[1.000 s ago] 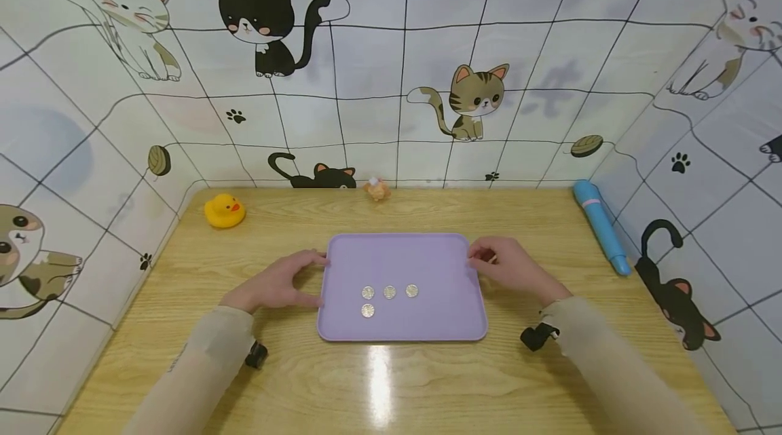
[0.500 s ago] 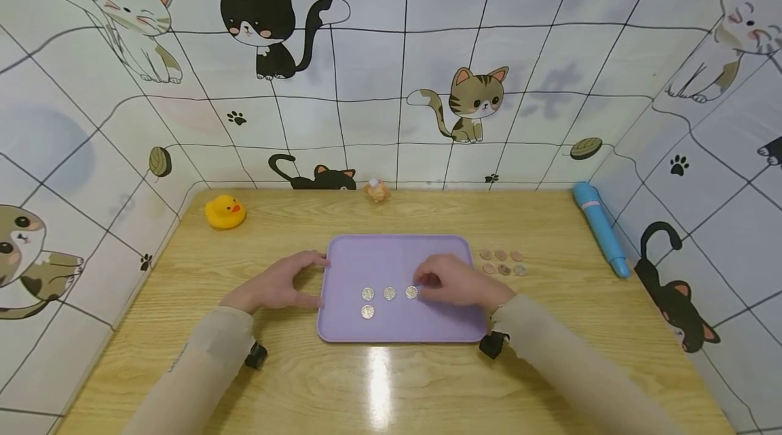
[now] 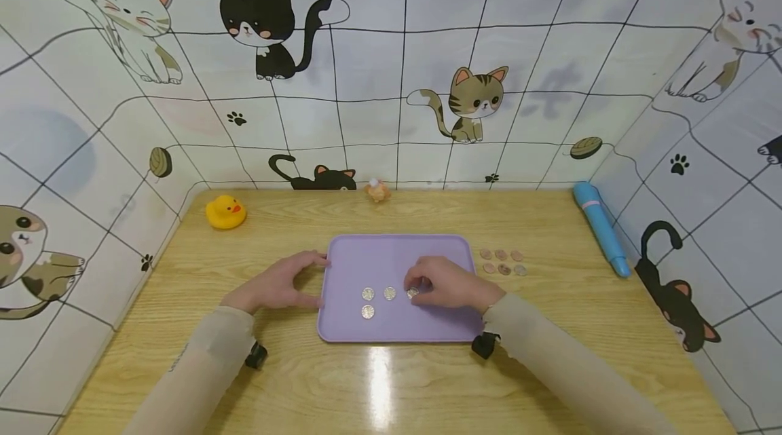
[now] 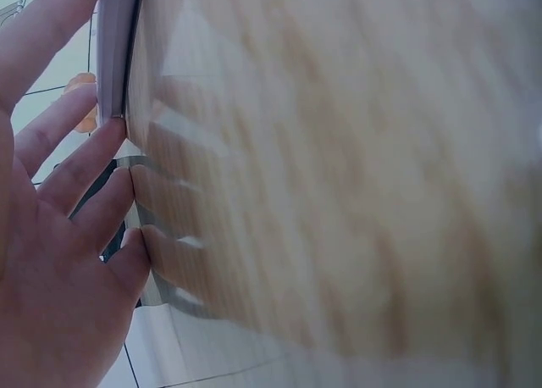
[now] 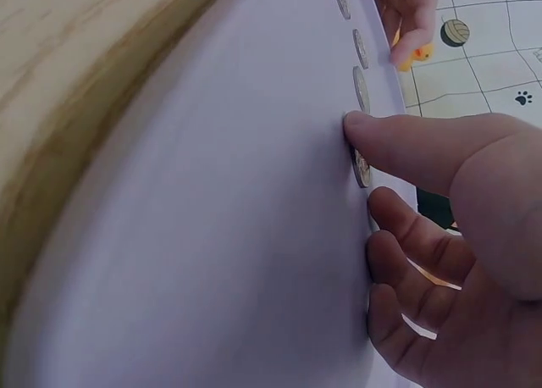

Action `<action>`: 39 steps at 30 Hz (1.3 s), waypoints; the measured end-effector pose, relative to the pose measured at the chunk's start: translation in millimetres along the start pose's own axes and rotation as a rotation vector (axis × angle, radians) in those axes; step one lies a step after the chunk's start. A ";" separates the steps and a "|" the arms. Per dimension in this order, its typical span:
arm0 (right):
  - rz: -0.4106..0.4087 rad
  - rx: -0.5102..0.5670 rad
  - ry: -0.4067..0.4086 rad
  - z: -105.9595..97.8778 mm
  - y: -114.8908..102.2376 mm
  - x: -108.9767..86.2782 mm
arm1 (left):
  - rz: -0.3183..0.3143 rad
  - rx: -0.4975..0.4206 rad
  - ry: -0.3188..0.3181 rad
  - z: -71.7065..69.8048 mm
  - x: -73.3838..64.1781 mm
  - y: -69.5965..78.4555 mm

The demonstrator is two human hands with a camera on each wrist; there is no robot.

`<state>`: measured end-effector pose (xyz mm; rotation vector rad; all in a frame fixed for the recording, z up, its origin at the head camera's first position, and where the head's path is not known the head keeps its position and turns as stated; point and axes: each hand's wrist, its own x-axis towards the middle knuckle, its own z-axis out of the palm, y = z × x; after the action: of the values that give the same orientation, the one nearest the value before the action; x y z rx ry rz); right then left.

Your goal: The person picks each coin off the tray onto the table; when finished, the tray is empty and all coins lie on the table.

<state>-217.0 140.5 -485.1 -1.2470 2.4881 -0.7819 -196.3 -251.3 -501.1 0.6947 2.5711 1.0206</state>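
Note:
Several silver coins lie on a lilac tray [image 3: 400,333]; three form a row, with another coin [image 3: 367,311] below the row's left end. My right hand [image 3: 449,284] is over the tray with curled fingers, and its thumb and index finger pinch the rightmost coin [image 3: 413,292] of the row. In the right wrist view the thumb tip lies at one edge of that coin [image 5: 362,169], which stays flat on the tray. My left hand [image 3: 277,282] rests at the tray's left side, thumb and fingers spread, fingertips at the rim [image 4: 116,58].
Right of the tray are several mostly copper-coloured coins [image 3: 502,255] in two rows. A rubber duck [image 3: 225,212] sits back left, a small orange figure [image 3: 377,191] at the back edge. A blue stick-shaped object [image 3: 601,228] lies along the right edge. Cat-print cloth walls surround the wooden table [image 3: 293,381].
My right hand has moved left from the tray's right rim onto the row's rightmost coin, uncovering the coins beside the tray. The left hand has stayed put.

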 end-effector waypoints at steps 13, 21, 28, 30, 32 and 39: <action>0.036 -0.024 -0.044 -2.6 -1.7 1.4 | 0.015 -0.014 0.000 1.9 -2.0 1.0; 0.038 -0.114 -0.095 -6.4 -6.7 7.5 | 0.035 -0.035 0.013 0.3 -2.2 2.9; 0.074 -0.160 -0.134 -7.5 -11.4 10.2 | 0.028 -0.034 0.012 -0.8 -1.8 3.1; 0.082 -0.162 -0.135 -7.2 -11.6 10.4 | 0.030 -0.030 0.012 -0.8 -1.6 2.9; 0.088 -0.162 -0.135 -6.7 -11.3 10.5 | 0.031 -0.025 0.014 -0.8 -1.5 2.5; 0.093 -0.147 -0.126 -5.4 -9.4 9.1 | 0.034 -0.018 0.018 -0.3 -1.5 2.6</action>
<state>-218.7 130.5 -475.2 -1.1778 2.5172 -0.4903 -194.4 -250.7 -498.9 0.7298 2.5701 1.0640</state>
